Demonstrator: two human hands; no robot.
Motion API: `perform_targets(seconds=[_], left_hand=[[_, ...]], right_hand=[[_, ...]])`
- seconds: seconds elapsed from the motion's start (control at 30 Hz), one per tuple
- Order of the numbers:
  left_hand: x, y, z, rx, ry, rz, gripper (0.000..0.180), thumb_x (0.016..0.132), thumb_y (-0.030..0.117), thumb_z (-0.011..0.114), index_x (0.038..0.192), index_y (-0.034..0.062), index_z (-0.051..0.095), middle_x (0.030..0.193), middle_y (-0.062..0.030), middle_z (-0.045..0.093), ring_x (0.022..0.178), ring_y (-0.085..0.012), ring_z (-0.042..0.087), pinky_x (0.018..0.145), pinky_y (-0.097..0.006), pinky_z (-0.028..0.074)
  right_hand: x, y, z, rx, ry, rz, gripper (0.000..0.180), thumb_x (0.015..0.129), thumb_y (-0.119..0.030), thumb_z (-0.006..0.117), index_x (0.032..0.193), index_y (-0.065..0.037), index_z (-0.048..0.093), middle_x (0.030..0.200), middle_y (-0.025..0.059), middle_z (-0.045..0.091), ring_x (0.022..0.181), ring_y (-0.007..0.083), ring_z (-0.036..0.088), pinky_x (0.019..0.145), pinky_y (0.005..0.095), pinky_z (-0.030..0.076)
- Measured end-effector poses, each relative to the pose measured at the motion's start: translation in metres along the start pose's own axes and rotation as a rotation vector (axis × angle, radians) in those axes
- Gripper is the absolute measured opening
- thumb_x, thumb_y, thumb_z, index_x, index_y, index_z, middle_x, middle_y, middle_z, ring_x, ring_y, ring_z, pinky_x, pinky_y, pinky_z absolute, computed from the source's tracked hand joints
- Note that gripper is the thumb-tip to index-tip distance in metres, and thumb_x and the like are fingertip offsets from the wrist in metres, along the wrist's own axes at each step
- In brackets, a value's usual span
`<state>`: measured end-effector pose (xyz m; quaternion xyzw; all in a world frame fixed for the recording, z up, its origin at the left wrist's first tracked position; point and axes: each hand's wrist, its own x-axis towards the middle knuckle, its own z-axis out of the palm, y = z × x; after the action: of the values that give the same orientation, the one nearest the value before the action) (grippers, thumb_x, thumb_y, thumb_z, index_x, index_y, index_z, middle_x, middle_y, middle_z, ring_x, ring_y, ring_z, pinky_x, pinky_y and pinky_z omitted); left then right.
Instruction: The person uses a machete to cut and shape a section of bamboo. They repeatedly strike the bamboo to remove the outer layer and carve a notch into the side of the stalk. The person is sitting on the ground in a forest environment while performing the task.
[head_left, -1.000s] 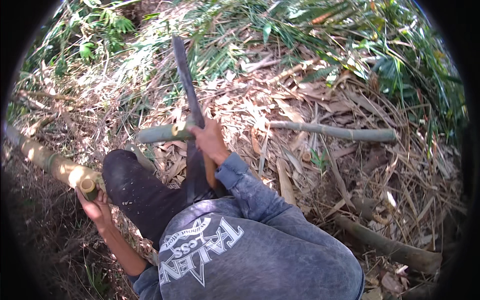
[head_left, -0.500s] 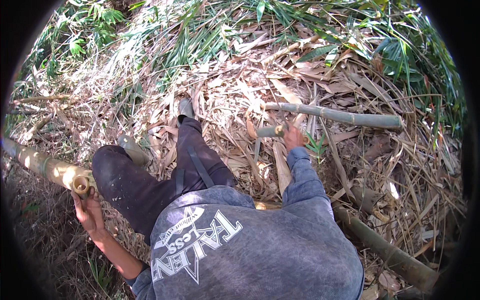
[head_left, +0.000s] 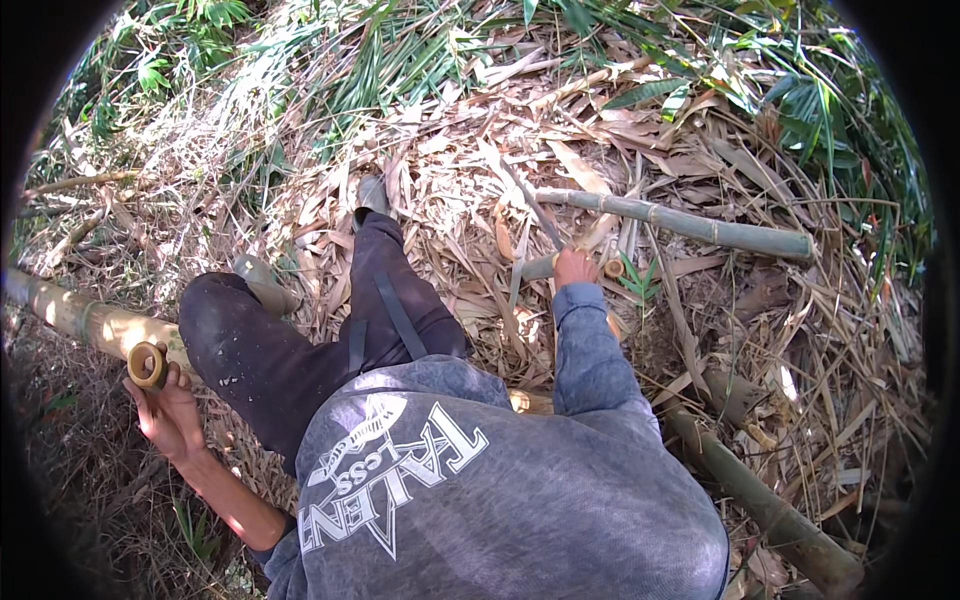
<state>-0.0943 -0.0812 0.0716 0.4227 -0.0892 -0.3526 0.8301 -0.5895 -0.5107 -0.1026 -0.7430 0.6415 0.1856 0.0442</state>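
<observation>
My left hand [head_left: 172, 418] is at the left, its fingers closed round the lower side of a short bamboo tube [head_left: 140, 372]. The tube's open ring-shaped end shows its hollow inside. On the right, my right hand [head_left: 575, 268] is closed on a long dark-bladed knife [head_left: 538, 212], whose blade slants up and left over dry leaves. The knife's handle is mostly hidden in the fist. Close under this hand lies a short piece of green bamboo [head_left: 538, 268]. A round pale cut end [head_left: 613, 268] shows just right of the fist; I cannot tell what it belongs to.
A thick bamboo pole [head_left: 90, 322] runs in from the left to my bent knee. Beyond my right hand lies a green bamboo length [head_left: 690, 224]. Another thick pole [head_left: 765, 500] slants at the lower right. Dry leaves cover the ground; green foliage [head_left: 400, 70] stands beyond.
My left hand has shifted slightly left and lifted the tube, turning its open end. My right hand has moved a little left and nearer, and the knife blade now shows clearly.
</observation>
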Motion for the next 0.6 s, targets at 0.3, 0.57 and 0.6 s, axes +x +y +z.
perform_targets(seconds=[0.3, 0.57, 0.6], left_hand=[[-0.005, -0.025, 0.046, -0.081, 0.062, 0.028, 0.047, 0.105, 0.034, 0.045, 0.138, 0.0013, 0.043, 0.128, -0.0212, 0.054, 0.088, -0.022, 0.057, 0.073, -0.032, 0.05], [-0.01, -0.02, 0.074, -0.097, 0.099, 0.065, 0.052, 0.101, 0.033, 0.053, 0.142, 0.0025, 0.04, 0.131, -0.0218, 0.053, 0.098, -0.0261, 0.061, 0.08, -0.035, 0.055], [-0.01, -0.023, 0.082, -0.097, 0.114, 0.054, 0.052, 0.101, 0.032, 0.053, 0.142, 0.0025, 0.039, 0.132, -0.0218, 0.053, 0.097, -0.0262, 0.061, 0.08, -0.035, 0.055]], right_hand=[[-0.005, 0.056, 0.09, 0.045, -0.225, 0.128, 0.038, 0.091, -0.024, 0.054, 0.127, -0.01, 0.057, 0.131, 0.0183, 0.057, 0.115, 0.0369, 0.061, 0.094, 0.0486, 0.051], [-0.038, 0.106, 0.122, 0.384, -0.078, 0.423, 0.029, 0.08, -0.018, 0.074, 0.107, -0.007, 0.072, 0.106, 0.018, 0.071, 0.099, 0.035, 0.069, 0.086, 0.0471, 0.055], [-0.035, 0.123, 0.131, 0.358, -0.083, 0.346, 0.03, 0.079, -0.018, 0.074, 0.108, -0.008, 0.072, 0.107, 0.0175, 0.071, 0.1, 0.0347, 0.069, 0.086, 0.0474, 0.055]])
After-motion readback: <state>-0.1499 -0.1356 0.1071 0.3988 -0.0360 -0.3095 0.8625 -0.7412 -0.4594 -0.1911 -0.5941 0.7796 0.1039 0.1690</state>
